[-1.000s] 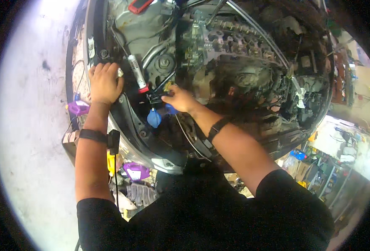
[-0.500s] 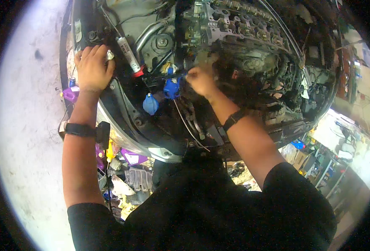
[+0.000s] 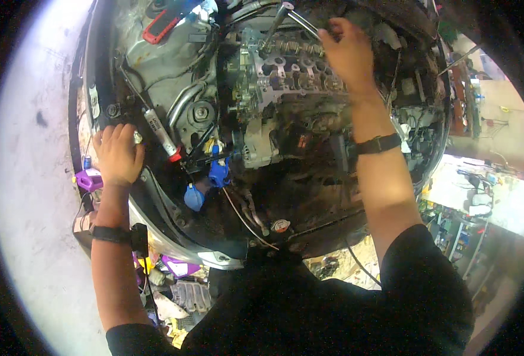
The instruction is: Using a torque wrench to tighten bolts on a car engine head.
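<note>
My left hand (image 3: 118,153) rests open on the dark car body edge (image 3: 106,89), fingers bent over it beside a small shiny part. My right hand (image 3: 346,50) reaches over the exposed cylinder head (image 3: 294,74), its fingers closed on a chrome bar (image 3: 302,22) that runs under the hand. Left of the engine, a white cartridge with a red end (image 3: 161,133) lies at a slant beside a blue plastic object (image 3: 219,173) and a blue reservoir cap (image 3: 193,196). A red-and-black handheld device (image 3: 158,26) lies at the upper left of the bay.
Purple jugs (image 3: 88,179) and a grey ribbed part (image 3: 190,295) are beside and below the car front (image 3: 220,258). A bright cluttered bench (image 3: 475,187) stands at the right, with shelving (image 3: 457,234) below. A pale wall or floor surface (image 3: 39,178) fills the left side.
My right hand has moved from the black part near the blue object up and right to the chrome bar. My left hand stays on the edge. The view has shifted, so the bay appears lower.
</note>
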A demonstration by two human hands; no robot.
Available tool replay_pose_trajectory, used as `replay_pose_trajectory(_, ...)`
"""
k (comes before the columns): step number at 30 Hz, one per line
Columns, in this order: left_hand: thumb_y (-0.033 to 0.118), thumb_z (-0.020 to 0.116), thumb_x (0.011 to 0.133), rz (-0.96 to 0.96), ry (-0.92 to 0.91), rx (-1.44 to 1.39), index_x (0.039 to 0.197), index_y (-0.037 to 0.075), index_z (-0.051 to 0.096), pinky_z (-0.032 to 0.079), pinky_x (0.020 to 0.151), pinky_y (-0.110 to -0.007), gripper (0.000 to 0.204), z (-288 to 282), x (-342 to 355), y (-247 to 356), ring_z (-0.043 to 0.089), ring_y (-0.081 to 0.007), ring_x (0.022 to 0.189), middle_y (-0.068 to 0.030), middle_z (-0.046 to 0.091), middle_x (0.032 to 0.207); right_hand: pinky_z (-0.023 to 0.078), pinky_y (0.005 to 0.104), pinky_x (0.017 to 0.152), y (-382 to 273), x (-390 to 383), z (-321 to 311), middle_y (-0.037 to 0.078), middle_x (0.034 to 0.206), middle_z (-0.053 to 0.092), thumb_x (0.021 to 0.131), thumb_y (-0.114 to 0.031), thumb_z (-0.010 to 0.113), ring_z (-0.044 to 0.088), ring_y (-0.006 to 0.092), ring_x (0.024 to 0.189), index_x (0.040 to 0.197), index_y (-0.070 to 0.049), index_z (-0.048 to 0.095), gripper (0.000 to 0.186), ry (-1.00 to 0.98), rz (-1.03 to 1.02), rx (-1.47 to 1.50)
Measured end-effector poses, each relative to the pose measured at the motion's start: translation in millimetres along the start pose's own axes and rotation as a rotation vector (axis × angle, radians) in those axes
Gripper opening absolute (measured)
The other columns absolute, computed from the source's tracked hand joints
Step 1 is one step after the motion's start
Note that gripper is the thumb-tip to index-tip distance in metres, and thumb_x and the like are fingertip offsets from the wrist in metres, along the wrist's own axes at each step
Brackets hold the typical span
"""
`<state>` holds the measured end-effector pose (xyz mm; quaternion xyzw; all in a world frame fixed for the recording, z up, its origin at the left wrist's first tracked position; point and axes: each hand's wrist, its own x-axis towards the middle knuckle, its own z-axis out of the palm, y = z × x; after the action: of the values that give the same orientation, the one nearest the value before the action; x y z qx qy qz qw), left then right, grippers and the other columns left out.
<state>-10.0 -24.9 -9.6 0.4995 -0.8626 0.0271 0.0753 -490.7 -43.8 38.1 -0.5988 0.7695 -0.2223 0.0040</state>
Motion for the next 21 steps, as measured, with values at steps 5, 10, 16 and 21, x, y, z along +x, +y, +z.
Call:
replay_pose_trajectory(5,0.019,0.063,0.074,-0.043,-0.117,-0.014,0.111,0.005,0.055,0.030,0.100,-0.048,0.041,-5,2,3,0.049,-0.0332,0.105,-0.0132,0.058,0.105,0.051,0.0441,0.078,53,19,0,0.018,0.093,0.069,0.091,-0.054,0.053,0.065,0.0363,0.089,0.101,-0.006,0.067,0.051,-0.645,0.281,0.023)
replay_pose_trajectory(10,0.018,0.063,0.073,-0.084,-0.198,-0.003,0.110,0.005,0.055,0.030,0.100,-0.049,0.040,-9,4,2,0.049,-0.0333,0.105,-0.0131,0.058,0.105,0.044,0.0350,0.067,56,39,-4,0.009,0.073,0.060,0.096,-0.048,0.050,0.054,0.0199,0.068,0.091,-0.003,0.065,0.048,-0.476,-0.086,0.016)
replay_pose_trajectory(16,0.019,0.062,0.074,-0.029,-0.097,0.004,0.109,0.005,0.055,0.031,0.098,-0.048,0.039,-4,2,1,0.049,-0.0340,0.105,-0.0136,0.058,0.105,0.048,0.0448,0.074,37,44,-12,0.018,0.084,0.067,0.097,-0.053,0.044,0.062,0.0359,0.079,0.093,-0.001,0.065,0.056,-0.449,-0.040,-0.044)
replay_pose_trajectory(21,0.018,0.063,0.074,-0.028,-0.112,-0.005,0.113,0.004,0.055,0.031,0.099,-0.048,0.043,-3,8,5,0.049,-0.0341,0.105,-0.0136,0.058,0.106,0.047,0.0421,0.066,58,40,-51,0.013,0.080,0.066,0.096,-0.057,0.043,0.061,0.0268,0.071,0.097,-0.003,0.066,0.058,-0.397,0.122,0.083)
